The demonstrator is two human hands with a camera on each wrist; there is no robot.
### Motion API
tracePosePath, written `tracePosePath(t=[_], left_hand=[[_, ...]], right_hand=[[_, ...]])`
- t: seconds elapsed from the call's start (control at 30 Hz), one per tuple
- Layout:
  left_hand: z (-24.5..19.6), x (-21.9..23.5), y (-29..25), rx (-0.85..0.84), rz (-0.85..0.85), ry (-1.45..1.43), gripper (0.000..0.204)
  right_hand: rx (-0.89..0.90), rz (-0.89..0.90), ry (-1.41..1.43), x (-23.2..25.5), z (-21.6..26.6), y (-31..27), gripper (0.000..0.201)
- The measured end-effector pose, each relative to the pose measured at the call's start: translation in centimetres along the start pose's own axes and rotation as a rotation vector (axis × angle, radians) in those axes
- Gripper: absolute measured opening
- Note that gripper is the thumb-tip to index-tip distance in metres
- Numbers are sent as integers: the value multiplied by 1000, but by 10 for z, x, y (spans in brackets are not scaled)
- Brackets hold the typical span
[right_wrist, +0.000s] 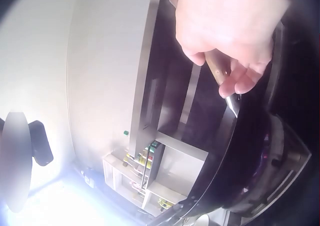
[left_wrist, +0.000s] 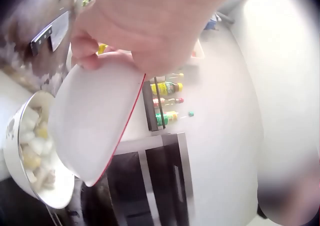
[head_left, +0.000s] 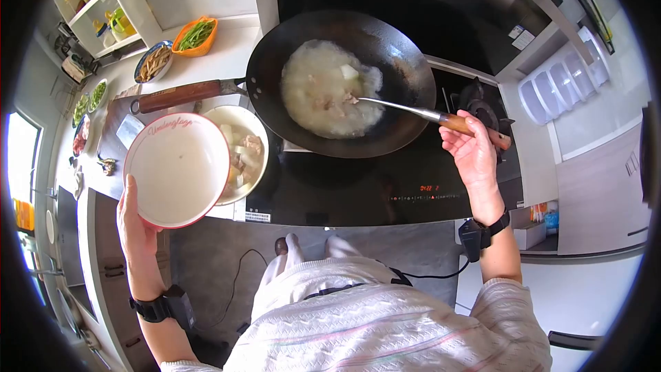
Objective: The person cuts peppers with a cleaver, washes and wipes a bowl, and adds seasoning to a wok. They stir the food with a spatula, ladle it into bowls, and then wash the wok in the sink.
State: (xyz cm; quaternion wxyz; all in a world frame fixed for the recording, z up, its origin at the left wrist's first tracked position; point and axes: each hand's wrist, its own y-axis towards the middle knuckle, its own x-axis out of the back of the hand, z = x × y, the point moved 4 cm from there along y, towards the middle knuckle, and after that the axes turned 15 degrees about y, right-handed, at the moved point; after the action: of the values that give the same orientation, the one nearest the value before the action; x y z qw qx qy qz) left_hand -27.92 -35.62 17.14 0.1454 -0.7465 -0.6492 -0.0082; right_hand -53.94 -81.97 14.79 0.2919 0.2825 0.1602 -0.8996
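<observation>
My left hand (head_left: pixel 135 224) grips the side of a white bowl (head_left: pixel 177 169) with a red rim and red lettering; nothing lies in it. It is tilted and overlaps a white enamel bowl (head_left: pixel 236 117) that holds pieces of meat and pale chunks. My right hand (head_left: pixel 476 150) holds the wooden handle (head_left: pixel 458 122) of a metal cooking utensil. Its shaft slants into a dark wok (head_left: pixel 407 100), where cloudy broth (head_left: pixel 317 89) bubbles around a pale chunk and some meat. The utensil's head is hidden at the broth, near a piece of meat.
The wok sits on a black cooktop (head_left: pixel 344 193), its wooden handle (head_left: pixel 182 95) reaching left over the counter. An orange basket (head_left: pixel 209 43) of green vegetables and a dish of brown strips (head_left: pixel 155 63) stand behind. A cleaver (head_left: pixel 129 131) lies left. A second burner (head_left: pixel 478 103) is at right.
</observation>
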Motion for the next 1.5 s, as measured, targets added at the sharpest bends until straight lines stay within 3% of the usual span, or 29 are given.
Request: tracePosePath(t=[0.33, 0.4, 0.6, 0.8, 1.0, 1.17, 1.23, 1.37, 1.5], left_hand=[[-60, -98, 17, -194, 269, -4, 39], [-63, -117, 27, -177, 357, 36, 41], [-67, -161, 52, -147, 409, 192, 47], [-65, -194, 59, -76, 503, 133, 50], [-62, -195, 55, -59, 501, 51, 48], [-65, -170, 49, -78, 461, -10, 44], [-66, -155, 50, -64, 395, -72, 45], [-66, -126, 48, -47, 312, -77, 47], [-65, -104, 40, -73, 296, -102, 47]], right_hand=[[75, 52, 38, -16, 29, -9, 33], [100, 63, 8, -27, 47, -10, 33], [180, 147, -70, -64, 92, -20, 33], [306, 397, -262, -100, 85, -51, 28], [650, 585, -509, -105, 96, -79, 24], [694, 396, -461, -85, 97, -58, 24], [610, 318, -568, -66, 84, -37, 21], [496, 254, -512, -33, 61, -11, 22], [226, 139, -175, -16, 22, 4, 22]])
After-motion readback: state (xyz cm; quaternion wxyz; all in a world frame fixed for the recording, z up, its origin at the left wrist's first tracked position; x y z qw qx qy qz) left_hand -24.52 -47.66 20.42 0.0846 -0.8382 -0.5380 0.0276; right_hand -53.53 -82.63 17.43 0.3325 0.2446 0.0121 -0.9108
